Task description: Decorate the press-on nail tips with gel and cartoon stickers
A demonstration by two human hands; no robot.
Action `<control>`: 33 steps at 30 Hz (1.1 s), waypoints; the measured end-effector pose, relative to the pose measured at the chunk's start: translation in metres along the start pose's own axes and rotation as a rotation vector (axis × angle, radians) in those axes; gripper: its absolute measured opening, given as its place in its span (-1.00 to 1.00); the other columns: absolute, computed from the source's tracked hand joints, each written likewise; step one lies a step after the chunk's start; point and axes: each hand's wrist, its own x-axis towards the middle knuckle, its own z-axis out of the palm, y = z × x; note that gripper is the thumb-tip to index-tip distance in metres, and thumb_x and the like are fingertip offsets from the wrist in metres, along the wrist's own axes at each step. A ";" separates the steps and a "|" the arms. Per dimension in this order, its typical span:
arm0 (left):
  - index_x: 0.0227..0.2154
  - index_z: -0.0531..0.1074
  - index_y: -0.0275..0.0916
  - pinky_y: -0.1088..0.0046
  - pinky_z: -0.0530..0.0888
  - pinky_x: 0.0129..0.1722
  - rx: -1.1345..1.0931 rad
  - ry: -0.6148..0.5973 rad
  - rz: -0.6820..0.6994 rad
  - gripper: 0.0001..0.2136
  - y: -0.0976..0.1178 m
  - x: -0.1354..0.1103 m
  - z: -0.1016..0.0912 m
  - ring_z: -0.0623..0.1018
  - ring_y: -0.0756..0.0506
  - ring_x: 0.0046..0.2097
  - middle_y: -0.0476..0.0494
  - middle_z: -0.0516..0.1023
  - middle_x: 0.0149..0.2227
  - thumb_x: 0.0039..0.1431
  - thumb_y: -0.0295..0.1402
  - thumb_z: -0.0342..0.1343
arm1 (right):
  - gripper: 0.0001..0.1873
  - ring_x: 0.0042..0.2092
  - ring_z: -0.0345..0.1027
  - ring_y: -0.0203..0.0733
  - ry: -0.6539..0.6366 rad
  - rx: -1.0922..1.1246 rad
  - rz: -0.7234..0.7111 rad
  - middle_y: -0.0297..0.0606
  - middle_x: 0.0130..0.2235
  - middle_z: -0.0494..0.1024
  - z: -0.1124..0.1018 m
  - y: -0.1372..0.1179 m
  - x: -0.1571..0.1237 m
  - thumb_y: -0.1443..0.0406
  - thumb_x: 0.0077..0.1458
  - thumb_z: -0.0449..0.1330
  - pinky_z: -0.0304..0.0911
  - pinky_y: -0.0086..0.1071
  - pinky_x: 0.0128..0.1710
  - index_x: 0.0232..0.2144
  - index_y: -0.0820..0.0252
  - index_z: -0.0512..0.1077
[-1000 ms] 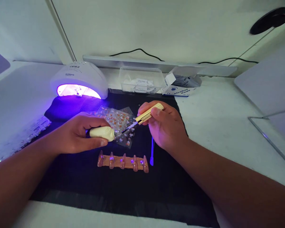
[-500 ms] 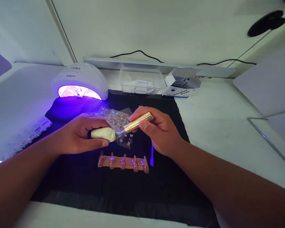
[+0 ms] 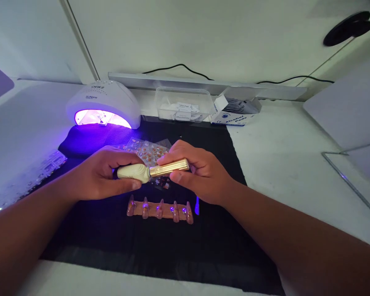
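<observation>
1. Cream bottle (image 3: 133, 173) lies tilted on its side above the black mat (image 3: 160, 250), clamped between the thumb and fingers of the left hand (image 3: 103, 172).
2. Its gold cap (image 3: 169, 168) is pinched in the right hand (image 3: 200, 170) and now meets the bottle's neck, hiding the brush. The bottle seems to be capped, a likely close or pause to the brushwork; whether the cap is screwed tight I cannot tell.
3. Half a second ago a pale length of stem shows between cap and neck; a second ago the brush is out, its dark tip at the opening. The right hand has come lower and nearer the left.
4. Just below, five decorated nails (image 3: 160, 209) stand on their tan strip (image 3: 152, 210), unchanged. Beside them, the blue stick (image 3: 197, 206) is now mostly hidden by the right hand.
5. Beyond, sticker sheets (image 3: 146, 149) lie flat, and the lamp (image 3: 111, 98) stays lit.
</observation>
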 end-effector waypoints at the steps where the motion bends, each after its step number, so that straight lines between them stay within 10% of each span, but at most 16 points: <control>1: -0.36 0.55 -0.34 0.67 0.32 -0.54 0.000 0.000 0.002 -0.90 0.001 0.000 0.000 0.39 0.08 -0.52 0.02 0.47 -0.54 0.15 -0.39 0.21 | -0.80 -0.31 0.37 -0.31 -0.007 -0.014 -0.001 -0.32 -0.31 0.48 0.000 -0.001 0.000 0.20 0.17 0.29 0.27 -0.37 -0.28 -0.20 0.18 0.58; 17: -0.38 0.56 -0.28 0.66 0.36 -0.53 -0.030 0.039 -0.040 -0.92 -0.002 -0.003 -0.001 0.44 0.05 -0.51 0.02 0.52 -0.52 0.13 -0.37 0.23 | -0.77 -0.52 0.29 -0.43 0.413 0.556 0.280 -0.40 -0.52 0.51 0.002 0.004 0.008 0.14 0.00 0.38 0.20 -0.51 -0.50 -0.50 0.20 0.58; 26: -0.36 0.57 -0.24 0.61 0.37 -0.48 -0.029 0.038 -0.051 -0.94 -0.009 -0.006 -0.002 0.43 0.03 -0.47 0.01 0.51 -0.49 0.15 -0.37 0.23 | -0.76 -0.51 0.28 -0.40 -0.012 0.477 0.408 -0.40 -0.52 0.42 0.000 -0.004 0.007 0.21 -0.04 0.37 0.19 -0.46 -0.51 -0.53 0.27 0.47; 33: -0.34 0.57 -0.24 0.60 0.37 -0.50 0.001 0.047 -0.064 -0.91 -0.007 -0.006 -0.003 0.45 0.02 -0.48 0.01 0.52 -0.49 0.16 -0.33 0.23 | -0.88 -0.49 0.24 -0.40 -0.092 0.394 0.430 -0.42 -0.53 0.42 0.002 -0.007 0.007 0.33 0.01 0.22 0.18 -0.46 -0.47 -0.52 0.26 0.41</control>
